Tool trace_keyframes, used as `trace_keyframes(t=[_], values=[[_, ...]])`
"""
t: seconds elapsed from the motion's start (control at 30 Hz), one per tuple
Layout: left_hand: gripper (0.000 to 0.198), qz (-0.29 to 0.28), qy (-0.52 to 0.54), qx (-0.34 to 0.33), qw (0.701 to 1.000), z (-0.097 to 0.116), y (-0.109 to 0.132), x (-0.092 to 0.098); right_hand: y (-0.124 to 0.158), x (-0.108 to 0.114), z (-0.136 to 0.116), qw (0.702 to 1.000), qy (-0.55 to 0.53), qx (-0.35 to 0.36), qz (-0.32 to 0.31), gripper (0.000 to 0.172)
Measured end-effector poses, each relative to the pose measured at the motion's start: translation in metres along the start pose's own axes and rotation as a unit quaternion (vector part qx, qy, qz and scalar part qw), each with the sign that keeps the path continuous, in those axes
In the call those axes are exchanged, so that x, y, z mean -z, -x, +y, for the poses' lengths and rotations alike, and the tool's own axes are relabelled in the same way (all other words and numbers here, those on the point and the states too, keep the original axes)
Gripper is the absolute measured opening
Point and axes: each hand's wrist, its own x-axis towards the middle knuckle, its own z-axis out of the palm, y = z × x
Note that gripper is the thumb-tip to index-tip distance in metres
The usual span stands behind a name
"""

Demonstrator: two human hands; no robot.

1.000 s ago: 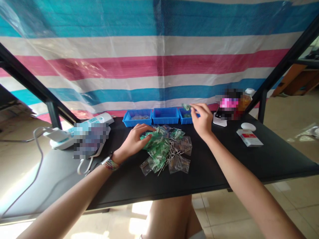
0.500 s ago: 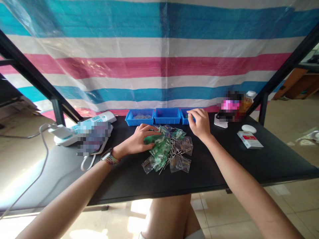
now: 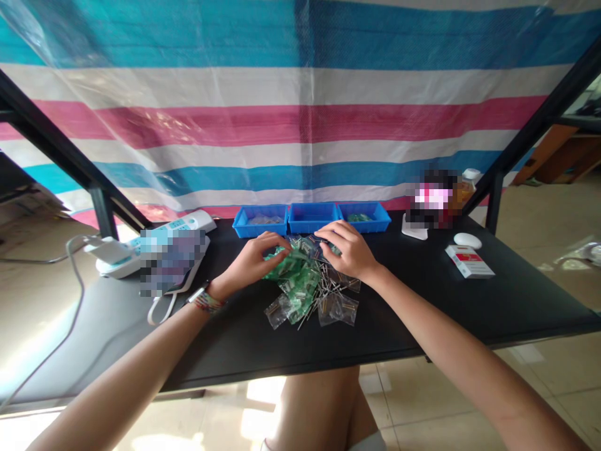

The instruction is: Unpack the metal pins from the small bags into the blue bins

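Note:
A pile of green packets (image 3: 300, 283), clear packets (image 3: 344, 309) and loose metal pins (image 3: 323, 283) lies on the black table (image 3: 225, 338). My left hand (image 3: 256, 260) is at the pile's left side, fingers apart, nothing seen in it. Over the pile's upper right is my right hand (image 3: 346, 249), its fingers curved and apart, with no object visible between them. Behind stand three blue bins: the left bin (image 3: 260, 230) holds clear packets, the middle bin (image 3: 312, 225) shows nothing inside, and the right bin (image 3: 370, 227) holds green packets.
At the left are a power strip (image 3: 200, 220), a charger with a cable (image 3: 110, 250) and a blurred-out device on a white base. On the right lie a red and white box (image 3: 469, 262), a white oval object (image 3: 467, 241) and a bottle (image 3: 469, 181). A striped sheet (image 3: 300, 125) hangs behind.
My right hand has moved left and down from the right bin to the pile, uncovering that bin. My left hand stays beside the pile, slightly shifted.

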Motion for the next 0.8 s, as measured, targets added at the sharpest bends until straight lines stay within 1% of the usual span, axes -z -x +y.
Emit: trace_keyframes(t=[0.07,0.13,0.2,0.23,0.3,0.37,0.43,0.47,0.5,0.53,0.57,0.6,0.63,0.67,0.73,0.77,0.8], values=[[0.034,0.058,0.059,0.051,0.995,0.000,0.000,-0.001,-0.001,-0.002,-0.007,0.999,-0.001,0.032,-0.010,0.042],[0.041,0.094,0.125,0.094,0.983,0.002,0.000,-0.002,-0.002,-0.004,-0.013,0.998,0.009,0.062,-0.030,0.055],[0.044,0.097,0.181,0.120,0.971,0.004,-0.002,-0.004,-0.003,-0.004,-0.018,0.995,0.019,0.082,-0.049,0.061],[0.044,0.089,0.206,0.127,0.966,0.005,-0.002,-0.005,-0.004,-0.003,-0.020,0.994,0.021,0.090,-0.053,0.060],[0.043,0.066,0.247,0.137,0.957,0.008,-0.004,-0.009,-0.007,-0.001,-0.025,0.993,0.017,0.105,-0.043,0.050],[0.045,0.048,0.276,0.145,0.949,0.011,-0.004,-0.013,-0.009,0.001,-0.030,0.993,-0.004,0.118,-0.024,0.034],[0.045,0.034,0.276,0.148,0.949,0.014,-0.002,-0.016,-0.011,0.001,-0.035,0.993,-0.046,0.110,-0.011,0.023],[0.044,0.034,0.260,0.139,0.955,0.015,-0.001,-0.017,-0.010,0.000,-0.036,0.993,-0.078,0.085,-0.006,0.019],[0.042,0.046,0.229,0.120,0.965,0.016,0.001,-0.017,-0.010,-0.002,-0.038,0.992,-0.118,0.044,0.001,0.016],[0.040,0.067,0.180,0.087,0.978,0.016,0.003,-0.017,-0.009,-0.006,-0.039,0.986,-0.166,-0.015,0.011,0.015],[0.039,0.094,0.116,0.042,0.988,0.016,0.005,-0.017,-0.008,-0.010,-0.039,0.971,-0.221,-0.087,0.021,0.016],[0.038,0.120,0.042,-0.011,0.992,0.016,0.006,-0.016,-0.006,-0.014,-0.039,0.946,-0.279,-0.163,0.029,0.019],[0.040,0.136,-0.032,-0.065,0.988,0.015,0.007,-0.014,-0.005,-0.018,-0.038,0.911,-0.339,-0.232,0.030,0.028],[0.042,0.139,-0.098,-0.116,0.979,0.015,0.008,-0.013,-0.005,-0.022,-0.036,0.871,-0.396,-0.289,0.024,0.042],[0.049,0.112,-0.188,-0.196,0.956,0.016,0.008,-0.010,-0.004,-0.026,-0.034,0.798,-0.485,-0.357,-0.002,0.071],[0.052,0.095,-0.210,-0.223,0.947,0.017,0.008,-0.009,-0.005,-0.027,-0.033,0.773,-0.513,-0.373,-0.015,0.080],[0.053,0.081,-0.219,-0.243,0.942,0.018,0.007,-0.008,-0.005,-0.027,-0.033,0.757,-0.531,-0.381,-0.024,0.084]])
